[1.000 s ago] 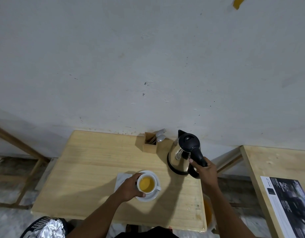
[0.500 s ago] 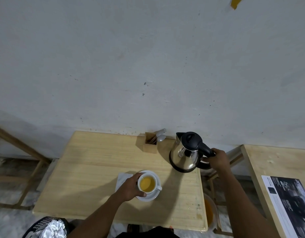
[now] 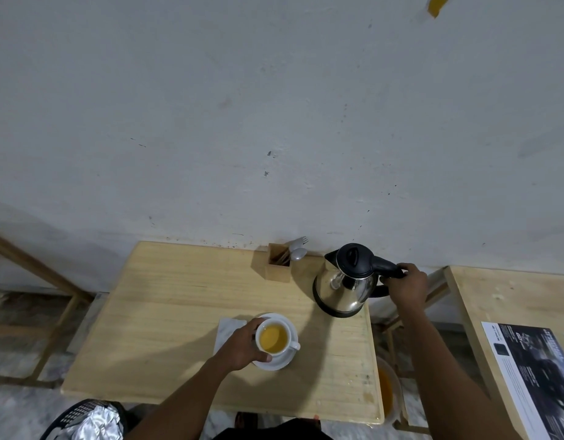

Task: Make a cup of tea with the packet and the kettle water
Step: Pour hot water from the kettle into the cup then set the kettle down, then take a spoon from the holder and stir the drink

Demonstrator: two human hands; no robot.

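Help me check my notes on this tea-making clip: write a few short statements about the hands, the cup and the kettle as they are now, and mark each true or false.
1. The cup holds yellowish liquid. True.
2. The right hand grips the kettle by its lid. False: it holds the black handle at the side.
3. The cup stands on a white saucer. True.
4. The left hand rests flat on the table, away from the cup. False: it is curled around the cup.
5. The kettle is tipped over the cup, pouring. False: it is upright on the table, apart from the cup.
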